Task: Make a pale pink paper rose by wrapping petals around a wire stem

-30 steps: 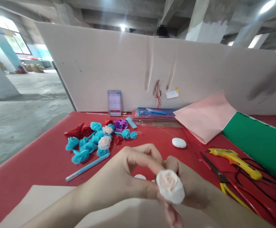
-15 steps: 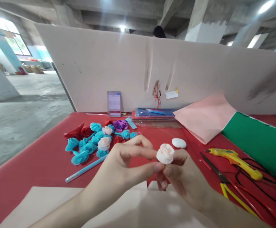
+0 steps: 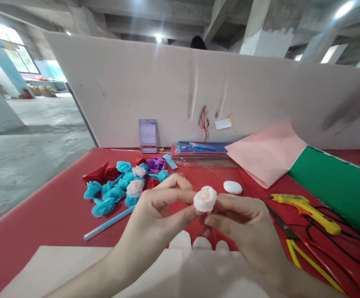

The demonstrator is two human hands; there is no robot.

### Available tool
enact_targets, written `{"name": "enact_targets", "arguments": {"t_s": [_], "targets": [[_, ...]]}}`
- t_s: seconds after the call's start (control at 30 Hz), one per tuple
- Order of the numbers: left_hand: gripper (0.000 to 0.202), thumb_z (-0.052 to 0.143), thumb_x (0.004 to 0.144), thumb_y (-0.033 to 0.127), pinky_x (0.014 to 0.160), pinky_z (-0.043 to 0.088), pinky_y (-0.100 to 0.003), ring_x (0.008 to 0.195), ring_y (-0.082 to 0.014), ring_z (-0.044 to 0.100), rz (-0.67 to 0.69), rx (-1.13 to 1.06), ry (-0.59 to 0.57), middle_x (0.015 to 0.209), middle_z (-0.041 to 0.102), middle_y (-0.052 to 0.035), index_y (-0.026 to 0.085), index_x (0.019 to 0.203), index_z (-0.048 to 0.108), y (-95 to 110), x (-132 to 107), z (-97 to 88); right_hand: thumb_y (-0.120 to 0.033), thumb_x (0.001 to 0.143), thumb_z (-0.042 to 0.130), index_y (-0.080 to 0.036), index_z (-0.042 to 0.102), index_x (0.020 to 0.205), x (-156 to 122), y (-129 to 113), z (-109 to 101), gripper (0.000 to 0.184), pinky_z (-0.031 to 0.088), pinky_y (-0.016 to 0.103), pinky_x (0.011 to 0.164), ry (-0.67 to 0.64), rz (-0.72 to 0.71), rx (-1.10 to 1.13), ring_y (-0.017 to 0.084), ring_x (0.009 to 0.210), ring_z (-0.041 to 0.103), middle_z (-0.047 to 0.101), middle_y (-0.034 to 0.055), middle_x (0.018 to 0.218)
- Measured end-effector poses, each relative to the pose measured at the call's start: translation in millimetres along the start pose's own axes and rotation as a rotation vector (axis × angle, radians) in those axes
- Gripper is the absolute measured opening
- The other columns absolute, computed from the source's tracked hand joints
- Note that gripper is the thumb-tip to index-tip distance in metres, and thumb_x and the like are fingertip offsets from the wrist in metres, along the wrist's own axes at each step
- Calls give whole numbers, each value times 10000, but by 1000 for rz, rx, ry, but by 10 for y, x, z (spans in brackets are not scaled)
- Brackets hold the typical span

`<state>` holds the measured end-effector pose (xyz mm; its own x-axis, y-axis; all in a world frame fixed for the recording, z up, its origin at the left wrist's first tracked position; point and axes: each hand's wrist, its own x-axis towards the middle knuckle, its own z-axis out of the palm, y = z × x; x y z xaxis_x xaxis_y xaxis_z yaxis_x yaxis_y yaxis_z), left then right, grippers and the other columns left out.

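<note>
Between my hands is a small pale pink paper rose (image 3: pixel 205 198), its spiral of petals facing up. My left hand (image 3: pixel 155 215) pinches it from the left, thumb and index finger at its base. From the right, my right hand (image 3: pixel 244 221) grips the lower part with thumb and fingers; the rose's underside is hidden. Below the hands, several rounded pale petal pieces (image 3: pixel 202 243) lie at the edge of a large pale paper sheet (image 3: pixel 77 265). Just beyond the right fingers sits a white oval case (image 3: pixel 232 187).
Left on the red table lie blue paper flowers (image 3: pixel 114 193), a purple flower (image 3: pixel 156 164) and a blue pen (image 3: pixel 108 224). At right are a yellow glue gun (image 3: pixel 306 210) with a black cord, scissors (image 3: pixel 289 235) and a green sheet (image 3: pixel 331 182). A white partition (image 3: pixel 136 82) stands behind.
The rose has moved slightly left and tilted. My right hand has shifted its grip, with its thumb now nearer the base. More of the petal pieces below shows.
</note>
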<state>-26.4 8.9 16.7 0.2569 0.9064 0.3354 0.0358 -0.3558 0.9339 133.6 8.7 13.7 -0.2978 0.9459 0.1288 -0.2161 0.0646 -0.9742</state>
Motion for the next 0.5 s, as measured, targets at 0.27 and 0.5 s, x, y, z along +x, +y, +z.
{"name": "enact_targets", "arguments": {"t_s": [0.27,0.5], "targets": [[106,647,812,304,662,485,-250,726,-137,517,-54,-118,-61,756,461,9,299,804,753,16,-20,-4,-264,817,634,-201,737,681,-51,4,-39,182,417,210,462,-116,-144,-102,97,503,513,599,-7,547],[96,668,793,270,615,473,-207,741,-124,501,-108,-207,-176,771,433,16,285,737,745,57,-33,-51,-225,845,606,-186,750,742,-25,1,-136,182,429,227,500,-205,-340,-233,108,538,530,597,13,583]]}}
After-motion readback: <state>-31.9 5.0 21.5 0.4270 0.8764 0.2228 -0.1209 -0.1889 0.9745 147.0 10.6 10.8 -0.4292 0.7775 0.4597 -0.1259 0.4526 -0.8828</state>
